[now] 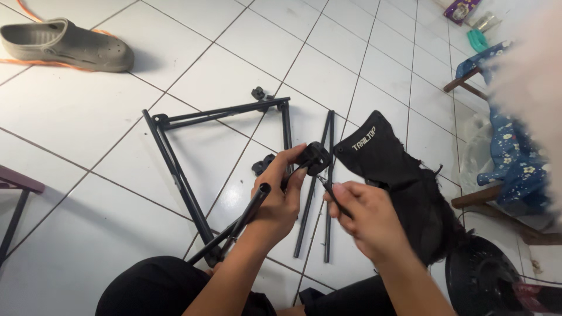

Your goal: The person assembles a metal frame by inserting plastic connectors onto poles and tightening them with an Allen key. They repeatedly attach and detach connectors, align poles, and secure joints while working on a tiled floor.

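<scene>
A black plastic joint piece (314, 158) is clasped in the left hand (281, 196), fingers curled tight around it and thumb pressed on its near face, apparently so that its socket is steadied and turned toward the other hand; a thin black rod (333, 193) is pinched narrowly between thumb and fingertips of the right hand (366, 216), its upper end brought up to the joint piece; the rod's long axis is seen to run diagonally, from the right hand up and leftward, its tip pointed at the joint. A thicker black tube (249, 213) is leaned across the left wrist, slanted down toward the lap; further out, a folded black frame (193, 146), loose poles (328, 175) and a black fabric bag (404, 175) are laid on the white tiled floor (88, 134); a grey clog (64, 44) is left well apart.
</scene>
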